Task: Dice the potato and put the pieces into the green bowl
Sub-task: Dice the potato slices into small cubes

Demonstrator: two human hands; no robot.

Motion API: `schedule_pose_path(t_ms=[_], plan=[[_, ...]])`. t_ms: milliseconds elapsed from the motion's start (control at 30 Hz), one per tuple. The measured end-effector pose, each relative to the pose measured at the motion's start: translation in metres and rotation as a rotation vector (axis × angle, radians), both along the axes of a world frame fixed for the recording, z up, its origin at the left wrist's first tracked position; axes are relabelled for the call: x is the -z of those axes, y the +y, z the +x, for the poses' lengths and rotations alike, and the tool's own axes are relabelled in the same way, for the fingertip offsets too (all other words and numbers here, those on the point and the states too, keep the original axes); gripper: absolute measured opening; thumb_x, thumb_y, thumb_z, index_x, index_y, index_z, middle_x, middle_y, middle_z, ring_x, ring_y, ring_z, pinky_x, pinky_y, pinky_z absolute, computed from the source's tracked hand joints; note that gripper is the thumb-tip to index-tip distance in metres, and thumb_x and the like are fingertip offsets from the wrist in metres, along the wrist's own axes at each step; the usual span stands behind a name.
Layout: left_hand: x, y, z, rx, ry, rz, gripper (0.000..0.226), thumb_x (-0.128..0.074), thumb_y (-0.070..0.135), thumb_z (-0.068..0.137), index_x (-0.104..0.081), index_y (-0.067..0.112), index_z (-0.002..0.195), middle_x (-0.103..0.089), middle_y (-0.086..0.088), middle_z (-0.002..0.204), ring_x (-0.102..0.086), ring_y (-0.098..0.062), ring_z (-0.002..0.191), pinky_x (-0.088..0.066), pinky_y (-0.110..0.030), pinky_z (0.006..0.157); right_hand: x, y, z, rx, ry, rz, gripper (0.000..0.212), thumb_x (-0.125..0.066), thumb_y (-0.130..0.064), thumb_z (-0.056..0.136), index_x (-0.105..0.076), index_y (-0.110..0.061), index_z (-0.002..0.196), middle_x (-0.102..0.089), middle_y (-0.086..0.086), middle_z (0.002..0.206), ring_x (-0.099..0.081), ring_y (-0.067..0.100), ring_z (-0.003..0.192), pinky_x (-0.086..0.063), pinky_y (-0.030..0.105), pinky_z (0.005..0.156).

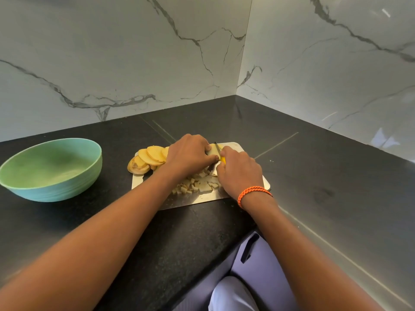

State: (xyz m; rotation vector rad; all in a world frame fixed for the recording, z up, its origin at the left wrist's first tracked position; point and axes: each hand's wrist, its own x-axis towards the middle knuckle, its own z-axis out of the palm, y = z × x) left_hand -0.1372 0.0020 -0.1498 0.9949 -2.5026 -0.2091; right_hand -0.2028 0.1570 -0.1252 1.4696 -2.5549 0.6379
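1. Both hands work over a metal cutting board [197, 198] that lies on a black stone counter [67, 221] set into a corner of white marble-patterned walls [112, 52].
2. Left hand [188, 154] reaches across the far part of the board, its fingers curled down over a stack of potato slices [212, 150] and pinning it against the board.
3. Right hand [239, 173] grips a knife by its yellow handle [223, 159], fingers wrapped round it; the knife blade [217, 148] stands just beside the left fingertips, its edge down in the held stack.
4. Round potato slices [149, 156] lie fanned and overlapping at the board's far left corner, the leftmost ones hanging over the edge onto the counter.
5. Diced potato pieces [197, 184] sit in a loose heap on the board's middle, between the two wrists and partly under the right hand.
6. Green bowl [51, 169] stands on the counter to the left of the board, well apart from it, with no potato visible inside.
7. An orange braided band [253, 191] circles the right wrist.
8. At the bottom edge, pale lilac clothing [258, 277] shows below the counter's front edge.
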Motion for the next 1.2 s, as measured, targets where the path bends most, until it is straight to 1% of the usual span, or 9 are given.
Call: schedule_pose_path(t_ms=[100, 233, 400, 567, 700, 900, 1033, 1100, 1200], plan=[[-0.001, 0.001, -0.001, -0.003, -0.012, 0.009, 0.041, -0.071, 0.061, 0.085, -0.082, 0.024, 0.095, -0.078, 0.007, 0.101, -0.069, -0.012, 0.091, -0.060, -0.035, 0.069, 0.003, 0.015, 0.003, -0.003, 0.004, 0.004, 0.029, -0.046, -0.028, 0.101, -0.056, -0.021, 0.127, -0.065, 0.009, 0.105, -0.055, 0.028, 0.084, -0.039, 0.036, 0.068], [-0.003, 0.003, -0.001, 0.008, -0.020, 0.019, 0.041, -0.072, 0.061, 0.089, -0.082, 0.023, 0.102, -0.078, 0.007, 0.107, -0.069, -0.013, 0.095, -0.054, -0.029, 0.069, 0.006, 0.043, 0.007, -0.002, 0.020, 0.006, 0.032, -0.045, -0.032, 0.100, -0.055, -0.027, 0.131, -0.065, 0.007, 0.098, -0.059, 0.029, 0.084, -0.040, 0.036, 0.066], [-0.004, 0.006, 0.000, 0.010, -0.017, 0.022, 0.041, -0.072, 0.060, 0.091, -0.083, 0.022, 0.103, -0.078, 0.006, 0.108, -0.070, -0.014, 0.094, -0.049, -0.024, 0.065, 0.009, 0.061, 0.010, 0.018, 0.031, 0.008, 0.033, -0.044, -0.033, 0.102, -0.052, -0.027, 0.133, -0.059, 0.003, 0.089, -0.055, 0.023, 0.077, -0.050, 0.036, 0.068], [-0.005, 0.008, 0.001, 0.000, 0.010, 0.010, 0.042, -0.072, 0.063, 0.090, -0.083, 0.026, 0.106, -0.079, 0.009, 0.107, -0.070, -0.014, 0.092, -0.047, -0.023, 0.062, 0.007, 0.057, 0.008, 0.038, 0.001, -0.055, 0.038, -0.045, -0.030, 0.102, -0.052, -0.027, 0.139, -0.051, -0.002, 0.083, -0.049, 0.021, 0.074, -0.040, 0.033, 0.066], [-0.004, 0.003, 0.002, 0.013, 0.007, 0.014, 0.044, -0.069, 0.065, 0.091, -0.083, 0.024, 0.100, -0.079, 0.005, 0.106, -0.071, -0.016, 0.093, -0.047, -0.024, 0.062, 0.003, 0.042, 0.001, 0.046, -0.072, -0.155, 0.038, -0.047, -0.027, 0.100, -0.056, -0.028, 0.136, -0.069, 0.006, 0.098, -0.062, 0.029, 0.089, -0.040, 0.035, 0.069], [0.000, -0.002, -0.001, 0.007, -0.018, -0.032, 0.047, -0.067, 0.068, 0.089, -0.082, 0.026, 0.101, -0.078, 0.010, 0.105, -0.069, -0.011, 0.091, -0.055, -0.031, 0.068, 0.001, 0.008, -0.013, -0.002, -0.130, -0.098, 0.034, -0.051, -0.030, 0.099, -0.058, -0.029, 0.133, -0.069, 0.008, 0.108, -0.062, 0.031, 0.096, -0.043, 0.036, 0.074], [-0.002, -0.003, -0.002, 0.023, -0.008, -0.037, 0.046, -0.068, 0.067, 0.090, -0.080, 0.031, 0.117, -0.076, 0.016, 0.115, -0.068, -0.009, 0.096, -0.044, -0.024, 0.060, 0.001, 0.001, -0.012, -0.010, -0.098, -0.090, 0.034, -0.051, -0.030, 0.101, -0.057, -0.028, 0.135, -0.068, 0.008, 0.114, -0.062, 0.031, 0.101, -0.047, 0.038, 0.083], [-0.003, -0.002, -0.002, 0.031, -0.002, -0.040, 0.047, -0.068, 0.066, 0.091, -0.078, 0.031, 0.120, -0.076, 0.017, 0.116, -0.067, -0.009, 0.098, -0.039, -0.022, 0.058, 0.003, -0.002, -0.012, -0.009, -0.078, -0.102, 0.034, -0.050, -0.031, 0.101, -0.058, -0.028, 0.135, -0.068, 0.008, 0.113, -0.062, 0.030, 0.100, -0.044, 0.037, 0.079], [-0.002, -0.004, -0.003, 0.029, -0.003, -0.052, 0.046, -0.068, 0.066, 0.091, -0.080, 0.030, 0.117, -0.076, 0.016, 0.115, -0.068, -0.010, 0.098, -0.041, -0.023, 0.059, 0.004, -0.003, -0.011, -0.003, -0.071, -0.120, 0.033, -0.049, -0.032, 0.102, -0.058, -0.027, 0.134, -0.069, 0.006, 0.111, -0.062, 0.028, 0.098, -0.043, 0.036, 0.077]])
